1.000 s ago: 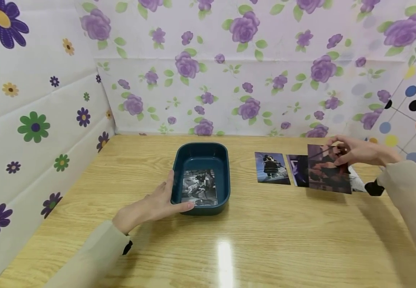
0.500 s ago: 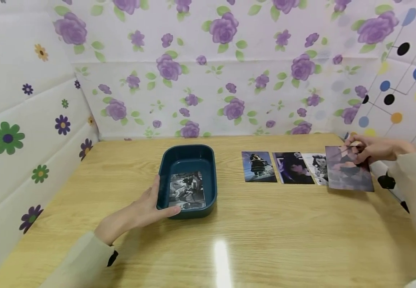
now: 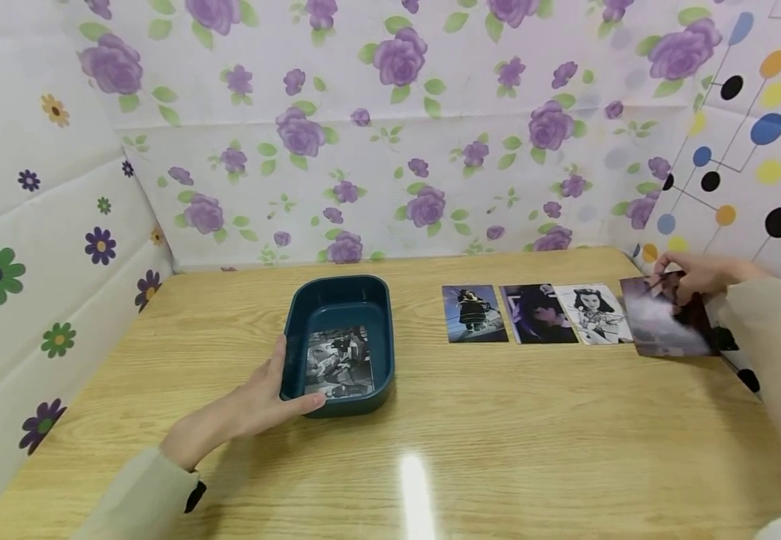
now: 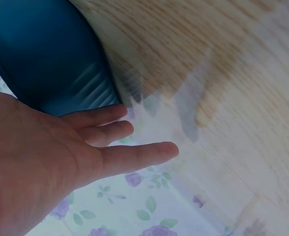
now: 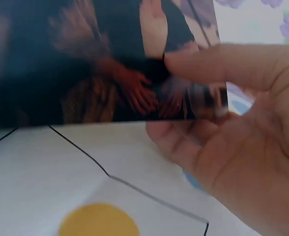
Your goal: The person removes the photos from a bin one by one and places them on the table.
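Shifted rightward, the right hand (image 3: 706,274) pinches a photo (image 3: 663,319) beside three prints (image 3: 540,315); left hand (image 3: 250,406) spread against tray (image 3: 349,313).

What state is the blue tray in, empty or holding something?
Holding something: the head view shows a black-and-white photo lying inside the blue tray.

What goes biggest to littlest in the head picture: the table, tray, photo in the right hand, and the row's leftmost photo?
1. table
2. blue tray
3. held photo
4. row's leftmost photo
The held photo may just be nearer the camera, so its real size is unsure.
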Motion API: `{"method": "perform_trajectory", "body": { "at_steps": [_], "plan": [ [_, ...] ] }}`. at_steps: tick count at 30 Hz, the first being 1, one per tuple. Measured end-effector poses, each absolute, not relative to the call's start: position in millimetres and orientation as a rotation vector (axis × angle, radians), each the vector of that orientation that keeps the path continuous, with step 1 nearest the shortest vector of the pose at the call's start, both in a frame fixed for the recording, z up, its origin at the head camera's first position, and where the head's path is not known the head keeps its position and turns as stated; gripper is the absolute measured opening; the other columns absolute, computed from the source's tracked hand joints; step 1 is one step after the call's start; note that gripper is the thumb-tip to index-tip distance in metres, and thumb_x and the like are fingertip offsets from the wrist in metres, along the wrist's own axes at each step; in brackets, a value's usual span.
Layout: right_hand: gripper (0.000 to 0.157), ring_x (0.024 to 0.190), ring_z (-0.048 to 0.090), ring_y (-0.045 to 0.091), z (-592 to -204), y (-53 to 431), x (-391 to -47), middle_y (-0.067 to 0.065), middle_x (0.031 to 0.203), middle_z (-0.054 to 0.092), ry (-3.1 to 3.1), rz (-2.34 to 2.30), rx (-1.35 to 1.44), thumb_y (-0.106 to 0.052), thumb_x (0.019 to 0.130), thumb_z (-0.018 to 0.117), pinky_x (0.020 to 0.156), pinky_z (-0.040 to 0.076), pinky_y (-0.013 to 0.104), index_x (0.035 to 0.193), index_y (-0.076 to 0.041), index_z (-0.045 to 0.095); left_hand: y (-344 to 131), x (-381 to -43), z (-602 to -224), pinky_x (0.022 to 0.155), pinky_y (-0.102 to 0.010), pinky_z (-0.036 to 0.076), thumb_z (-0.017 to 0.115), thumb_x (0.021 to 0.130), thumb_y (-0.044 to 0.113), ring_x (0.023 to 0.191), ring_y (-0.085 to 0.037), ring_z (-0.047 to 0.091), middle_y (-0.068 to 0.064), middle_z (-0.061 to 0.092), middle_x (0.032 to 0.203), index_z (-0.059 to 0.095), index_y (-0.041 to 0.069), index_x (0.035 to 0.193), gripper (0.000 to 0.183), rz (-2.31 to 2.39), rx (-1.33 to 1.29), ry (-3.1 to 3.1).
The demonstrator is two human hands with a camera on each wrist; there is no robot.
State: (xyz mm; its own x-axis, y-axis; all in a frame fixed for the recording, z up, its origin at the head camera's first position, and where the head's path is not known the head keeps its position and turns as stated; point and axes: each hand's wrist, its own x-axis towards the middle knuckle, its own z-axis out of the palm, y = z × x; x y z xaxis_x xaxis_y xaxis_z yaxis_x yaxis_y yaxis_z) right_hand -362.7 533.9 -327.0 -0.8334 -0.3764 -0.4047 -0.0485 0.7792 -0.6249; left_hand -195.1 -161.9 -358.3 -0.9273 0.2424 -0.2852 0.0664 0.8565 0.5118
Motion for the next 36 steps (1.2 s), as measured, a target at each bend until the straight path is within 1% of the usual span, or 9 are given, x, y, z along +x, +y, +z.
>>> {"method": "perform_trajectory", "body": {
  "at_steps": [2, 7, 10, 13, 17, 22, 26, 29, 36],
  "plan": [
    [0.049, 0.068, 0.053, 0.018, -331.0, 532.9, -363.4, 0.014, 0.089, 0.054, 2.526, -0.802, -0.356, 0.020, 0.066, 0.050, 0.059, 0.050, 0.031, 0.107, 0.007, 0.028, -160.6, -195.1, -358.0, 0.110, -0.067, 0.024, 0.055, 0.083, 0.071, 0.144, -0.052, 0.009, -0.031, -0.003, 0.158, -0.032, 0.015, 0.148, 0.122, 0.715, 0.235, 2.692],
    [0.044, 0.063, 0.044, 0.019, -343.0, 524.9, -366.5, 0.012, 0.077, 0.054, 2.845, -0.505, -0.371, 0.016, 0.065, 0.048, 0.054, 0.038, 0.028, 0.106, 0.004, 0.037, -159.8, -194.6, -357.8, 0.109, -0.067, 0.025, 0.055, 0.084, 0.070, 0.143, -0.053, 0.011, -0.033, -0.002, 0.158, -0.032, 0.013, 0.148, 0.122, 0.703, 0.237, 2.699],
    [0.039, 0.065, 0.044, 0.023, -346.7, 519.2, -369.3, 0.012, 0.075, 0.056, 2.987, -0.333, -0.399, 0.012, 0.069, 0.048, 0.055, 0.036, 0.030, 0.105, 0.001, 0.042, -161.4, -193.7, -358.4, 0.110, -0.067, 0.023, 0.055, 0.085, 0.069, 0.143, -0.054, 0.009, -0.033, -0.003, 0.157, -0.032, 0.012, 0.147, 0.122, 0.723, 0.233, 2.696],
    [0.036, 0.067, 0.045, 0.026, -349.1, 515.9, -371.1, 0.010, 0.072, 0.055, 3.076, -0.200, -0.426, 0.008, 0.069, 0.050, 0.058, 0.036, 0.032, 0.104, 0.000, 0.046, -161.8, -193.5, -359.4, 0.110, -0.068, 0.021, 0.056, 0.086, 0.067, 0.143, -0.054, 0.007, -0.033, -0.004, 0.158, -0.032, 0.012, 0.147, 0.120, 0.752, 0.251, 2.695],
    [0.037, 0.071, 0.041, 0.030, -353.8, 513.8, -372.0, 0.011, 0.073, 0.050, 3.092, -0.170, -0.373, 0.009, 0.069, 0.051, 0.062, 0.036, 0.035, 0.105, 0.000, 0.049, -160.0, -194.8, -359.8, 0.109, -0.069, 0.022, 0.056, 0.086, 0.066, 0.143, -0.055, 0.007, -0.032, -0.006, 0.158, -0.033, 0.013, 0.147, 0.120, 0.757, 0.265, 2.691],
    [0.041, 0.082, 0.040, 0.039, -363.9, 516.9, -374.3, 0.022, 0.083, 0.051, 3.067, -0.245, -0.284, 0.009, 0.069, 0.051, 0.066, 0.037, 0.041, 0.110, 0.002, 0.049, -157.9, -196.4, -358.8, 0.108, -0.070, 0.023, 0.055, 0.087, 0.066, 0.142, -0.056, 0.007, -0.032, -0.007, 0.158, -0.035, 0.015, 0.146, 0.119, 0.743, 0.262, 2.681],
    [0.042, 0.095, 0.040, 0.048, -368.5, 515.9, -375.6, 0.034, 0.101, 0.054, 3.072, -0.239, -0.278, 0.008, 0.069, 0.053, 0.074, 0.039, 0.050, 0.111, 0.004, 0.052, -158.2, -195.5, -357.9, 0.107, -0.070, 0.024, 0.055, 0.087, 0.067, 0.142, -0.056, 0.008, -0.033, -0.006, 0.157, -0.035, 0.015, 0.146, 0.119, 0.732, 0.261, 2.688],
    [0.041, 0.100, 0.042, 0.052, -370.4, 513.7, -376.1, 0.035, 0.107, 0.057, 3.085, -0.189, -0.308, 0.006, 0.069, 0.055, 0.080, 0.040, 0.054, 0.110, 0.006, 0.056, -158.1, -195.0, -357.6, 0.108, -0.069, 0.023, 0.055, 0.087, 0.066, 0.142, -0.056, 0.008, -0.033, -0.005, 0.157, -0.034, 0.014, 0.146, 0.119, 0.734, 0.271, 2.696],
    [0.039, 0.100, 0.045, 0.053, -369.2, 507.5, -372.7, 0.035, 0.107, 0.059, 3.072, -0.157, -0.357, 0.006, 0.069, 0.055, 0.083, 0.041, 0.057, 0.108, 0.007, 0.059, -156.3, -195.0, -357.7, 0.108, -0.069, 0.024, 0.055, 0.087, 0.065, 0.142, -0.055, 0.010, -0.033, -0.004, 0.158, -0.034, 0.013, 0.147, 0.119, 0.729, 0.278, 2.698]
  ]
}}
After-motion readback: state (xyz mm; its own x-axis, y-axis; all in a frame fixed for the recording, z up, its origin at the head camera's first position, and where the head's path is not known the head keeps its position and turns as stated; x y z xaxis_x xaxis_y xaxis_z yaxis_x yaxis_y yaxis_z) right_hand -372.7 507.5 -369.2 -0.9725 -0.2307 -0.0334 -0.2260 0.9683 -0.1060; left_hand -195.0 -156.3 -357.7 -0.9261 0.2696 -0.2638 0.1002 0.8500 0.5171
